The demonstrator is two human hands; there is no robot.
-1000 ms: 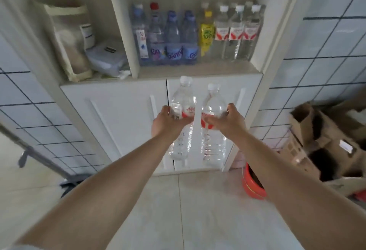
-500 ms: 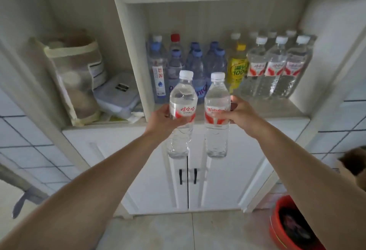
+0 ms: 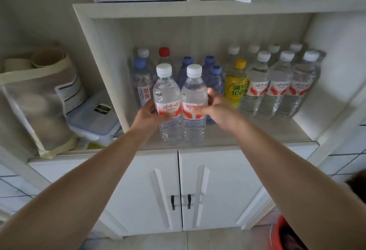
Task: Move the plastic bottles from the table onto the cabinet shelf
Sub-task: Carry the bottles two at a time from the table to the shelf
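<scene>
Plastic bottles, two, clear, white caps, red-white labels. Head view: left bottle [image 3: 167, 99] gripped at the label by left hand [image 3: 149, 117], fingers curled round it; right bottle [image 3: 194, 101] gripped likewise by right hand [image 3: 216, 109]. Both upright, sides touching, bases at front edge of cabinet shelf [image 3: 247, 134]; contact with shelf not discernible. Behind: stored bottles [image 3: 277, 87], yellow bottle [image 3: 235, 85].

Soft, even daylight, brighter on the right; faint shadows under the pale wooden cabinet shelf [image 3: 247, 136]; mild motion blur throughout, strong wide-angle bending at the edges, forearms smeared and out of focus
</scene>
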